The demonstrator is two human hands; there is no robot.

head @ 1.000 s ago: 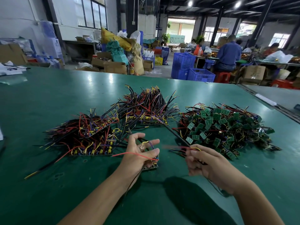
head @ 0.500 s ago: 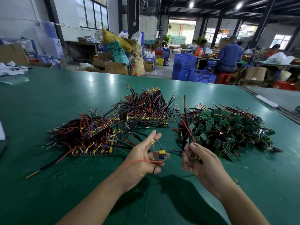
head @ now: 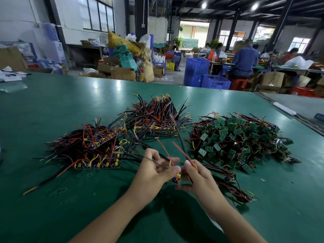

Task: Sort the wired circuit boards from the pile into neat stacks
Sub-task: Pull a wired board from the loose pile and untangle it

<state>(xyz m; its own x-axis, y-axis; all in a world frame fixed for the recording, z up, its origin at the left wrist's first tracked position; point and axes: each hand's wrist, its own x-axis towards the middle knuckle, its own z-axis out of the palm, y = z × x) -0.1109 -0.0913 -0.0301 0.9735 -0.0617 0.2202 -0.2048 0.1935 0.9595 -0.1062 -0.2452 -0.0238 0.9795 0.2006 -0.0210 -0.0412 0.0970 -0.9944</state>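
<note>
My hands are coming together
I'm bringing my right hand (head: pixel 199 178) against my left hand (head: pixel 153 173), its wires (head: pixel 182 151) meeting the little board (head: pixel 176 179).

You're at a big green bench (head: pixel 70 106), shiny under the ceiling lamps (head: pixel 203 5). Far left there's a white wall (head: pixel 17 16) with tall windows (head: pixel 98 16). Cardboard boxes (head: pixel 122 73) and stuffed sacks (head: pixel 122 42) are piled on the floor past the bench's far edge. Blue crates (head: pixel 215 81) sit far right, beside a person in blue (head: pixel 245 60) on a red stool (head: pixel 238 84). A bright doorway (head: pixel 192 32) is way at the back.
</note>
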